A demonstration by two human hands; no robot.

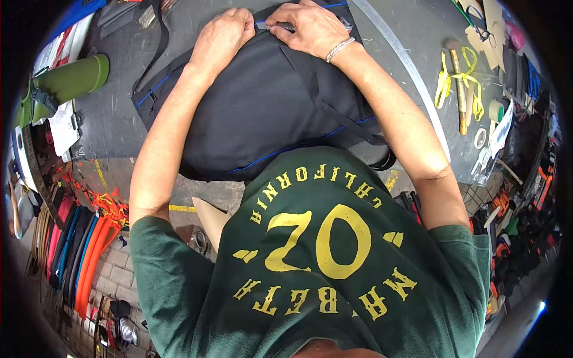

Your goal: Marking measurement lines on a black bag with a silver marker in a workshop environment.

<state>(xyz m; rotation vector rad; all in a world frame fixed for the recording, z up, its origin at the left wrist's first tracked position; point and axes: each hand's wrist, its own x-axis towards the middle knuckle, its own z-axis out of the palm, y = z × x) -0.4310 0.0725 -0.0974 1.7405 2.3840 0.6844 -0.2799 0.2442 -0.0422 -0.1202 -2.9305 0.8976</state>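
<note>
A black fabric bag (250, 107) with blue piping and black straps lies across the front of the table, its near part against my body. At the bag's far edge, my left hand (230, 33) is closed, its fingers curled down onto the fabric. Just right of it, my right hand (307, 25) pinches the same edge with thumb and fingers. A small grey piece (262, 25) shows in the gap between the hands; its kind is too small to tell. A black strap (316, 89) runs from beneath my right hand down across the bag.
On the grey table (412, 36), a rolled green mat (74, 80) lies left. Toward the right are a wooden stick (458, 89) with yellow ribbon, a green tape roll (496, 111) and scissors (482, 158). Orange and dark strips (89, 256) hang below left.
</note>
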